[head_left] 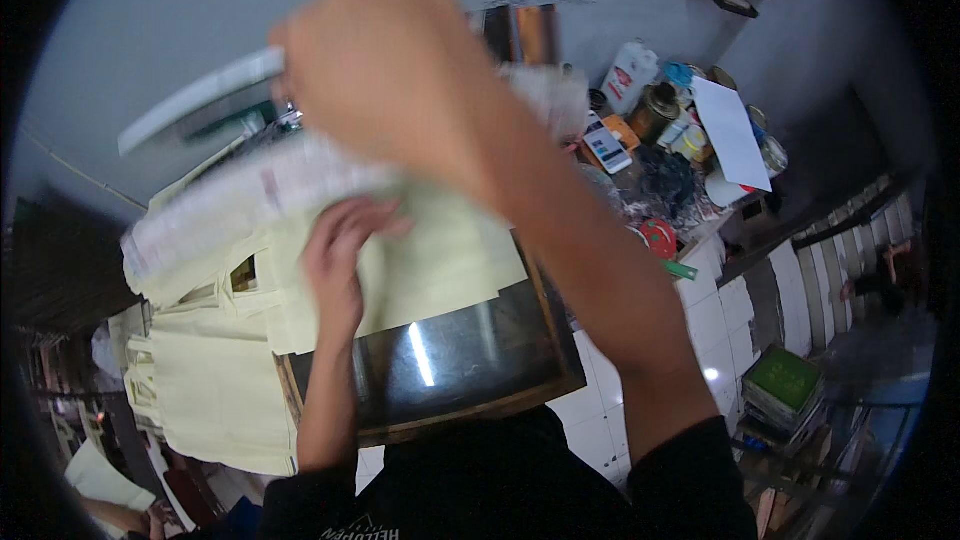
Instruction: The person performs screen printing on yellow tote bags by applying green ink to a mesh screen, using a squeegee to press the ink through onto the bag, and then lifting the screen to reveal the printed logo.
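Observation:
A pale yellow sheet (450,240) lies over a dark glossy panel with a wooden rim (470,350) in front of me. My left hand (345,240) rests on or just above this sheet, its fingers bent a little and apart. High over the far side of the work surface is my right hand (390,70), smeared by motion. Its back faces me and hides its fingers, so a grip does not show. Beside it, to the left, a white curved strip (205,100) stands out; whether the hand touches it is unclear. Below runs a blurred whitish, printed-looking band (260,200).
More pale yellow sheets (215,380) are piled at the left. A cluttered side table at the right bears a white jug (630,75), a phone (606,143) and a white board (730,130). A green-topped stack (785,380) stands lower right. Another person's hand (155,520) shows lower left.

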### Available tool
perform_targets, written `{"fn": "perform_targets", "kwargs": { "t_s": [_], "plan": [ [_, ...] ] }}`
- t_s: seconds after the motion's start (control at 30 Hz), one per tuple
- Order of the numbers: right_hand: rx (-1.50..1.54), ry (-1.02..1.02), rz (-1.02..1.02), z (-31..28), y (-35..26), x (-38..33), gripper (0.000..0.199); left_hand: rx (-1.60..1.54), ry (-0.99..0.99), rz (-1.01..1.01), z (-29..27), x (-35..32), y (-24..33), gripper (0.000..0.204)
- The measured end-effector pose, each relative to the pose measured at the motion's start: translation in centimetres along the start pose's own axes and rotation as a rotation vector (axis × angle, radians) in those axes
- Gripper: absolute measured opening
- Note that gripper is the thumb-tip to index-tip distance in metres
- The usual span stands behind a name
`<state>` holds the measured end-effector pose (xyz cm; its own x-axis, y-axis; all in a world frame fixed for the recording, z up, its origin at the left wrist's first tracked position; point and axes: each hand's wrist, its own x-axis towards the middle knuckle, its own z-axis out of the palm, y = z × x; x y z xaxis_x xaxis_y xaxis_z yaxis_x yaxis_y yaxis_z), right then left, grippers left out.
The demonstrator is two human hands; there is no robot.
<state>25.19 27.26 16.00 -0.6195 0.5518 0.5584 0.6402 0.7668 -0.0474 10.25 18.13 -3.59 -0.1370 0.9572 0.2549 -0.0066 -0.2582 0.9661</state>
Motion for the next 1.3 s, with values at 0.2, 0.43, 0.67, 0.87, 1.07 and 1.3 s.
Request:
{"fn": "perform_targets", "kwargs": {
  "t_s": [0.2,0.43,0.67,0.87,1.07,1.3],
  "plan": [
    [0.157,0.103,0.006,6.9,-5.5,-15.1,0.014,-0.157,0.114,-0.355,-3.5,-14.4,1.4,0.043],
    [0.164,-0.17,0.053,14.7,-5.8,-21.1,0.013,-0.205,0.183,-0.576,-3.6,-19.0,-5.2,0.031],
    [0.225,-0.144,0.225,13.5,-6.0,-20.7,0.017,-0.142,0.331,-0.559,-3.8,-20.3,-6.4,0.029],
    [0.201,-0.198,0.103,14.2,-6.1,-20.8,0.019,-0.132,0.525,-0.465,-4.1,-21.6,-7.2,0.025],
    [0.321,-0.344,0.073,14.7,-5.2,-19.0,0.018,-0.134,0.568,-0.534,-5.5,-22.4,-7.6,0.024],
    [0.379,-0.381,0.033,14.9,-4.4,-18.8,0.023,-0.183,0.686,-0.579,-4.4,-23.1,-7.0,0.024]
  ]
}}
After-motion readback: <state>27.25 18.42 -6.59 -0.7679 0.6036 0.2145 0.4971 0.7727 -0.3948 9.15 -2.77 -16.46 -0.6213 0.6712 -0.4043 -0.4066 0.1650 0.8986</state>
